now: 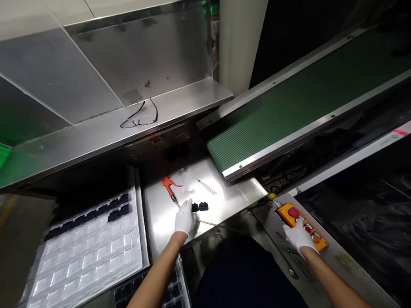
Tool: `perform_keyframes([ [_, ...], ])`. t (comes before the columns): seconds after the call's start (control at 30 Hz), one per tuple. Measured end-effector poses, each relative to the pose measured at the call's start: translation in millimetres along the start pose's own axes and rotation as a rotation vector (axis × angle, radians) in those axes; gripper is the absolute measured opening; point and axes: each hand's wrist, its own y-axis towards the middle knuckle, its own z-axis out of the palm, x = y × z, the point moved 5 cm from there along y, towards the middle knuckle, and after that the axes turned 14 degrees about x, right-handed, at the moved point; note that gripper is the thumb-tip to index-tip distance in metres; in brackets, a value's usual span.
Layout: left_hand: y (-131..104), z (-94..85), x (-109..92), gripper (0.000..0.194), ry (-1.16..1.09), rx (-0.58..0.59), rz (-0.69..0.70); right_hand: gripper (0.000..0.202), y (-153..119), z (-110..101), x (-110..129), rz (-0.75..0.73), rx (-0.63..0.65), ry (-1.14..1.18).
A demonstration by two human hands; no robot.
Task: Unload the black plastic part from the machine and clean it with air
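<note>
My left hand (pixel 185 218), in a white glove, rests flat on the steel work surface (pixel 220 204) with its fingers apart, just left of two small black parts (pixel 200 206). An orange air blow gun (pixel 169 185) lies just beyond it, its thin hose running under the hand. My right hand (pixel 299 235), also gloved, lies on an orange control box (pixel 302 225) with a red button (pixel 293 213); its fingers touch the box's buttons.
A clear blister tray (pixel 85 253) with several black parts in its far rows lies at the left. A green conveyor belt (pixel 296 103) slopes up to the right. Tweezers (pixel 207 186) lie on the steel. Eyeglasses (pixel 140 116) sit on the upper shelf.
</note>
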Motion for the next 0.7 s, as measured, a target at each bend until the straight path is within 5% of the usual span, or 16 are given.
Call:
perform_keyframes([
  [0.2,30,-8.5,-13,0.029,-0.114,0.122,0.042,0.053,-43,39,15,-0.205,0.139,0.022],
  [0.33,30,-28.9,-16,0.032,-0.309,0.079,-0.049,0.046,-63,54,36,-0.347,0.241,-0.005],
  [0.5,-28,-59.7,-36,0.039,-0.689,0.041,-0.078,0.050,-102,19,114,-0.710,0.264,0.015],
  [0.7,-119,-77.1,-114,0.042,-1.049,0.085,0.047,0.076,-215,-52,235,-1.604,0.048,0.047],
])
